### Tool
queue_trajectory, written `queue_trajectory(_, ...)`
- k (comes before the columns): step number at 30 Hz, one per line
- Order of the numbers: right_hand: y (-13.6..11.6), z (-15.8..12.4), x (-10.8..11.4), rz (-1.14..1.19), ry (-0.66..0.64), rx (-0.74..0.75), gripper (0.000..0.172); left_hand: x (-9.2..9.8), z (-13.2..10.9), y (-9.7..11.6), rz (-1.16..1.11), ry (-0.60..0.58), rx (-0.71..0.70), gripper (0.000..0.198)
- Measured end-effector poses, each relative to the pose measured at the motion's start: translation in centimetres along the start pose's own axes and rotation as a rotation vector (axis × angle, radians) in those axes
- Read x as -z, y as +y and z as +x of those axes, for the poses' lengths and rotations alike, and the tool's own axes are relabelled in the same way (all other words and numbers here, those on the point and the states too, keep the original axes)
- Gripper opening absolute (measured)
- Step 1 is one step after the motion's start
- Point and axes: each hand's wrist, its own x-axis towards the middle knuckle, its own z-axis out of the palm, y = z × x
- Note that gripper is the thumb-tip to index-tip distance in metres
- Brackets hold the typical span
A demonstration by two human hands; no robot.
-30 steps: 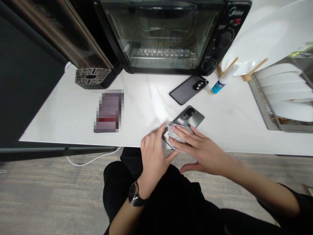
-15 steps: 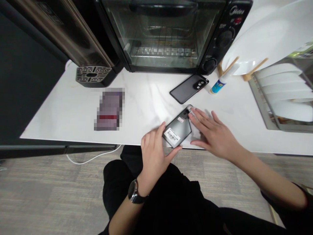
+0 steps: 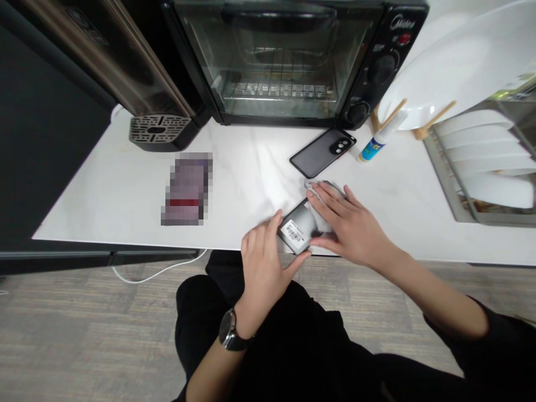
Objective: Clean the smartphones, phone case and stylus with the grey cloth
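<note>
Head view, nearest first: the left hand [image 3: 262, 262], a watch [image 3: 229, 330] on its wrist, grips the near corner of a grey phone [image 3: 298, 228] between thumb and fingers, right at the near edge of the white desk [image 3: 109, 195]. That phone lies face down, a white barcode label showing on its back. The right hand [image 3: 349, 229] lies flat with fingers spread, pressing a pale cloth [image 3: 319, 215] onto the phone's far half; it grips nothing beyond the cloth under its palm.

Two phone-shaped things in all: the grey phone, and just beyond it one black phone case [image 3: 322, 152], lying apart from it. Beside the case lies one small white tube with a blue label [image 3: 374, 146]. To the left, one flat blurred object [image 3: 186, 188] lies well apart from the hands, with bare desk between.

Along the far edge stand one black toaster oven [image 3: 285, 56] and one dark machine with a drip grille [image 3: 157, 129]. At the right, one dish rack [image 3: 481, 167] holds several white plates, closing off that side.
</note>
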Motion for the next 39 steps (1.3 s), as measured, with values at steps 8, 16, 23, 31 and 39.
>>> queue_trajectory(8,-1.6,-1.3,0.3,0.092,-0.116,0.164,0.087,0.0,-0.1,0.0,-0.004,-0.016,0.016,0.085)
queue_trajectory(16,-2.0,-2.1,0.2,0.074,-0.105,0.196,0.102,-0.1,-0.1,0.0,0.013,-0.021,0.023,0.083)
queue_trajectory(23,0.1,-2.7,0.5,-0.07,0.04,-0.128,0.093,-0.1,0.0,0.0,0.017,-0.003,0.017,0.091)
queue_trajectory(31,-2.8,-3.2,0.3,0.031,-0.057,0.099,0.081,-0.1,-0.1,-0.1,0.012,-0.009,0.01,0.085)
queue_trajectory(39,-1.4,-4.0,0.6,-0.047,0.039,-0.038,0.086,0.1,0.0,0.0,0.06,-0.016,-0.02,0.086)
